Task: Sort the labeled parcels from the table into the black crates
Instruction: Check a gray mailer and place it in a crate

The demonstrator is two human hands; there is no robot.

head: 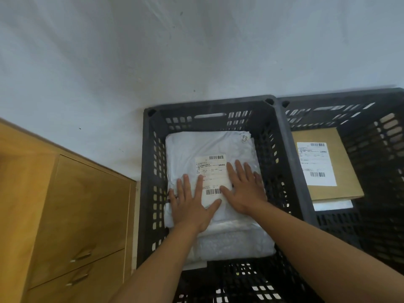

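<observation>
Fingers point(186, 184) of the left hand point(190, 206) and right hand point(243, 193) lie spread flat on the white parcel point(192, 147) topping the pile in the left-side crate point(209, 104); it looks light, soft, slippery, best gripped by its edges.

Left crate point(209, 102): black, slotted grid pattern. Right crate point(371, 149): black, same slotted pattern. Soft parcel point(196, 145): white. Soft parcel label point(213, 171): white, black barcodes. Flat parcel point(346, 154): tan brown. Flat parcel label point(317, 165): white, black barcodes. Cabinet point(87, 204): honey-yellow wood grain.
</observation>
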